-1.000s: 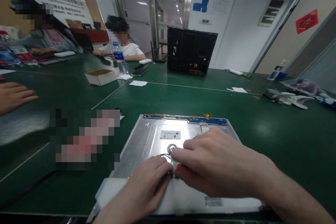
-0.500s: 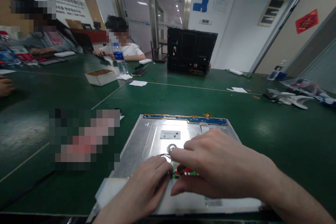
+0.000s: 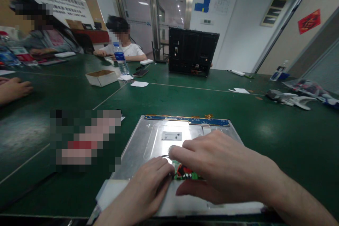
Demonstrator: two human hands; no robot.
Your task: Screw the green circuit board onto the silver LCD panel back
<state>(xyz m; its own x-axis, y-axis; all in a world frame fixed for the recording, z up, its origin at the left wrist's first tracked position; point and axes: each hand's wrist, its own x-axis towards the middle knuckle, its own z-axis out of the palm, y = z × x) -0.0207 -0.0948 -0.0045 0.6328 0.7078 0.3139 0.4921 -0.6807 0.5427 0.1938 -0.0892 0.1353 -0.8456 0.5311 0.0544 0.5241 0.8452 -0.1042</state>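
A display panel with a bare silver metal back (image 3: 135, 148) lies flat before me. A narrow blue circuit board (image 3: 169, 118) runs along its far edge. My left hand (image 3: 152, 180) rests low on the panel, fingers together and curled, with thin black wire showing at the fingertips. Above a small green circuit board (image 3: 194, 176) with red and black parts, my right hand (image 3: 212, 166) has its thumb and index finger apart. That index fingertip covers most of a small round metal disc (image 3: 172, 147). Part of the green board is hidden under the right hand.
Beyond the panel on the green table (image 3: 169, 99) are a white box (image 3: 102, 78), a water bottle (image 3: 121, 60) and a black panel (image 3: 193, 51) standing upright. White-handled tools (image 3: 291, 99) lie at right. Another person's hand (image 3: 16, 90) rests at left. Two people sit across.
My right hand has shifted slightly; its index finger now covers more of the disc and its thumb is lower. The other person's hand at left reaches further in. My left hand stays put.
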